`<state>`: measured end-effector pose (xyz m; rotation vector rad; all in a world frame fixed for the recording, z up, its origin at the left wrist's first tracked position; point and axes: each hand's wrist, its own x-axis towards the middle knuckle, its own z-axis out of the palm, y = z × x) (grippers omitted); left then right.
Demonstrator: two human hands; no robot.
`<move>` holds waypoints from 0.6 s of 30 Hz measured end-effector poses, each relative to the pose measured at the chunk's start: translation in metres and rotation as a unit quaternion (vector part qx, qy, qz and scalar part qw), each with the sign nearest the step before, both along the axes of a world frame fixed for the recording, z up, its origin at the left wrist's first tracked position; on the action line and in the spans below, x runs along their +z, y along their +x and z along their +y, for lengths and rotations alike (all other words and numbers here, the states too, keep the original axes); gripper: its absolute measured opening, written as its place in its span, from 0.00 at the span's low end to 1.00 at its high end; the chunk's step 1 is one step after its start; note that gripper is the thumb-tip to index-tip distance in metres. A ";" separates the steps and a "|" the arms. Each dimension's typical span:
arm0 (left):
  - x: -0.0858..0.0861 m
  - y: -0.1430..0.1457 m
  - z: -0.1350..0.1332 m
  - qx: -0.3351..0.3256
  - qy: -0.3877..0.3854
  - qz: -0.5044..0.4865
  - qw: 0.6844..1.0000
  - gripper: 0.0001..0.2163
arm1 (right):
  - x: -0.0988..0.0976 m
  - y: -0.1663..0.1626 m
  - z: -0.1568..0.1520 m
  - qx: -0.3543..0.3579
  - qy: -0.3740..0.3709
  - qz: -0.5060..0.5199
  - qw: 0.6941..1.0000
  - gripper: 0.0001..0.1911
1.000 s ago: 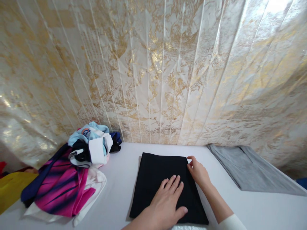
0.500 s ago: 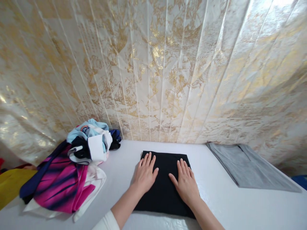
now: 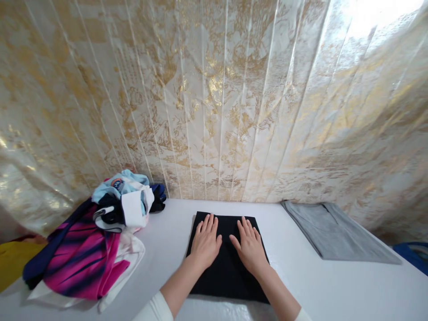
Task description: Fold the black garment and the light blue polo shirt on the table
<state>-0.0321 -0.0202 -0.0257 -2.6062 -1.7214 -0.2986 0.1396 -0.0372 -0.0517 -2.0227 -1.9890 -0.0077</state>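
At the far left edge, a yellow cloth [image 3: 9, 264] lies partly out of the view. Next to it is a loose pile of clothes [image 3: 100, 236] on the white table [image 3: 334, 285]. The biggest piece in the pile is a pink and navy garment [image 3: 80, 263], which lies over a white cloth [image 3: 132, 252]. On top of the pile, toward the back, sits a light blue garment [image 3: 122, 183] with a round badge, and a small dark blue piece [image 3: 158, 195] lies just beside it, near the wall.

In the middle of the table, close to the person, lies a black folded garment [image 3: 227, 276], flat and about rectangular. The left hand [image 3: 205, 243] rests on its left far part, palm down, with the fingers straight and a little spread and the thumb pointing to the right. The right hand [image 3: 249, 247] lies just beside it on the right far part, also flat, with its fingers a little spread. The two hands are near each other but do not touch. Neither hand grips the fabric. A white sleeve [image 3: 155, 310] covers the left arm at the bottom edge.

To the right, well apart from the black garment, a grey folded garment [image 3: 331, 232] lies flat against the back of the table. At the far right edge, a blue object [image 3: 413, 256] shows only in part. Behind everything hangs a white and gold pleated sheet [image 3: 217, 111].
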 end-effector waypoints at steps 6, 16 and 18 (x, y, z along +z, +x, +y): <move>-0.003 -0.011 0.010 0.021 -0.019 -0.012 1.000 0.28 | -0.013 0.042 0.041 -0.042 -0.006 0.050 0.998 0.27; -0.005 -0.005 0.011 0.005 -0.028 -0.033 0.999 0.30 | -0.010 0.091 0.071 0.021 0.070 0.110 0.991 0.07; -0.007 -0.005 0.014 0.029 -0.011 -0.030 0.999 0.30 | -0.010 0.091 0.071 -0.001 0.076 0.106 0.991 0.07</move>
